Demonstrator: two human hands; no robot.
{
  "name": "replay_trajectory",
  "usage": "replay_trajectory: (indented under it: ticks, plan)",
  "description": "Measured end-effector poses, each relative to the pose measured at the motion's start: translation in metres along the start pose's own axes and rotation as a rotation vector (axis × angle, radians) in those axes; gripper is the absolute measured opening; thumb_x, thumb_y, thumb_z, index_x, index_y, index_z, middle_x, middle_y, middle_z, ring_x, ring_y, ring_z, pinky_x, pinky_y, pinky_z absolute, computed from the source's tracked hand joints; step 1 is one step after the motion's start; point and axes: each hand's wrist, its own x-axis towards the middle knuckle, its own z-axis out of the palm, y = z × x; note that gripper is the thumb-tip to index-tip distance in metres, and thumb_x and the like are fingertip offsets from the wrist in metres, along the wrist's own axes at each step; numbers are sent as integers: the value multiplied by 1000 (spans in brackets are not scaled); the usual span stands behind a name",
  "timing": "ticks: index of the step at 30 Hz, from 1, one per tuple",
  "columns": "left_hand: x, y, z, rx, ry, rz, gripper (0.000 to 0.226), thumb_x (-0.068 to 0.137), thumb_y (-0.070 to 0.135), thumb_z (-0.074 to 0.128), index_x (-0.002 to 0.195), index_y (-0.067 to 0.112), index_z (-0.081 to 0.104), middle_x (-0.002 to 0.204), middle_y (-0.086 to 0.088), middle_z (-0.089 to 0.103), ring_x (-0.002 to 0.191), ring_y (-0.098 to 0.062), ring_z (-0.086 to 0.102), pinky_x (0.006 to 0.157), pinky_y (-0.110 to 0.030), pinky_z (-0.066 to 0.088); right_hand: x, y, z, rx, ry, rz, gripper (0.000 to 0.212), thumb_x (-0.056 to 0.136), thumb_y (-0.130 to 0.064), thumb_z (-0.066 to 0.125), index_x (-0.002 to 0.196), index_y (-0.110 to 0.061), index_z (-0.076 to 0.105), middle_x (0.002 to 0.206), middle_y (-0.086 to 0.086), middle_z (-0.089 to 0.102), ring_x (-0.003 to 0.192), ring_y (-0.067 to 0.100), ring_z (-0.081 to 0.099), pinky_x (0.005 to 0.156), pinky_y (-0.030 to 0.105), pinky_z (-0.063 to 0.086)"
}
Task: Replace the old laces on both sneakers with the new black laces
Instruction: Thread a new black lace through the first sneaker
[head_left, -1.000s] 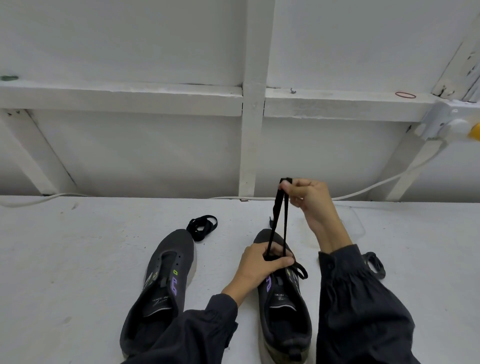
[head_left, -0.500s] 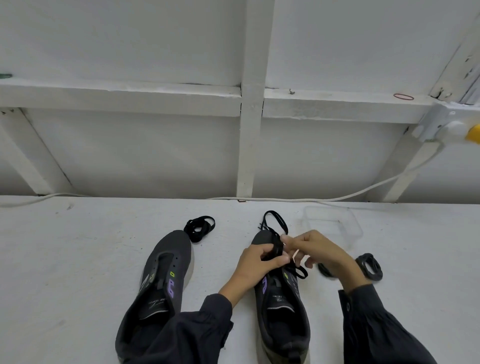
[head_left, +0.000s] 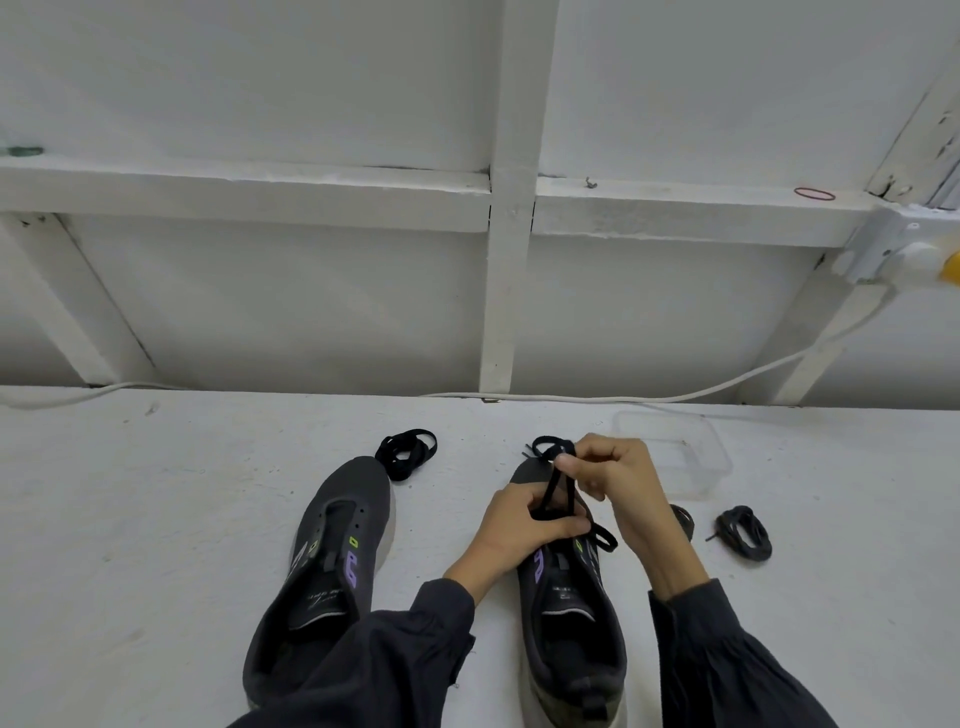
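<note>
fingers of the right hand (head_left: 618, 483) pinch the flat black lace (head_left: 558, 491) above the toe of the right dark grey mesh sneaker (head_left: 569, 618), thumb and forefinger pressed together on both strands; fingers of the left hand (head_left: 519, 530) are curled and press the same lace down against the upper eyelets of that sneaker, thumb lying across the strands; two strands run taut between the hands, forming a narrow triangle; a loose loop of the lace shows just beyond the right hand, and another free end lies over the sneaker's side below the left thumb; the left dark grey mesh sneaker (head_left: 322, 571) stands just beside it on the white painted surface (head_left: 130, 519), toe pointing away, eyelets bare, purple and green marks on its tongue area; a coiled black lace bundle (head_left: 408, 454) touches or nearly touches its toe; a second coiled dark lace bundle (head_left: 744, 532) lies to the right, apart from the right sneaker; a further dark item is partly hidden behind the right wrist, identity not determinable; a clear plastic tray (head_left: 691, 457) sits beyond the right hand; a white cable (head_left: 675, 397) runs along the base of the white framed wall; dark sleeves cover both forearms.
</note>
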Motion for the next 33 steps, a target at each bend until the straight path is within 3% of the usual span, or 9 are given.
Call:
replay_trajectory:
  ticks: [3,6,12,16,19,22,26,29,33]
  plan:
    - [0,2,0,-19,17,5,15,75,20,83,87,16,75,86,11,74,86,-3,69,79,-13,49,10,-17,0,70,24,-87,27,80,11,66,59,2,54,52,-2,42,47,9,33,47,17,28]
    - [0,2,0,-7,23,13,18,74,21,84,87,14,75,88,8,75,88,-5,69,81,-15,50,23,-32,3,118,32,-124,17,81,9,67,66,7,60,55,0,47,48,9,34,48,17,27]
    - [0,2,-1,7,24,28,17,73,20,84,87,16,74,91,7,75,91,-7,69,87,-24,53,45,-46,8,271,67,-59,17,85,5,64,70,-1,67,67,5,58,54,10,40,52,18,28]
    - [-1,-1,0,43,63,60,20,72,21,84,89,22,74,93,15,74,91,0,66,84,-15,49,52,-31,6,357,57,-28,13,89,-2,64,77,-3,68,71,3,59,58,11,44,54,18,35]
    - [-1,-6,1,25,75,69,22,72,18,84,92,20,74,95,12,74,92,1,66,83,-11,46,50,-14,-10,29,-25,80,30,94,-28,63,94,1,70,85,9,63,64,15,53,50,21,39]
    - [-1,-6,0,37,73,66,26,69,29,84,92,24,74,96,11,74,94,-1,66,84,-15,48,32,0,-24,-460,-193,248,53,89,-52,62,90,-1,72,79,-1,68,63,10,57,50,21,37]
    - [0,-6,1,70,64,74,23,71,28,82,93,29,73,94,12,74,92,-2,67,86,-21,51,8,14,-15,-455,-248,191,40,87,-35,73,60,-6,63,52,-4,49,50,4,43,49,13,33]
    - [0,-6,1,80,80,63,24,72,24,84,94,26,74,91,14,73,88,0,66,81,-16,49,3,17,-3,-233,-132,81,42,86,-17,74,69,14,52,58,9,38,51,10,37,51,15,34]
    - [0,-2,-1,93,77,24,23,72,27,84,87,33,68,79,17,68,76,5,61,70,-12,44,0,7,3,-129,-29,26,36,83,-3,73,63,12,48,53,9,39,46,12,38,47,17,33]
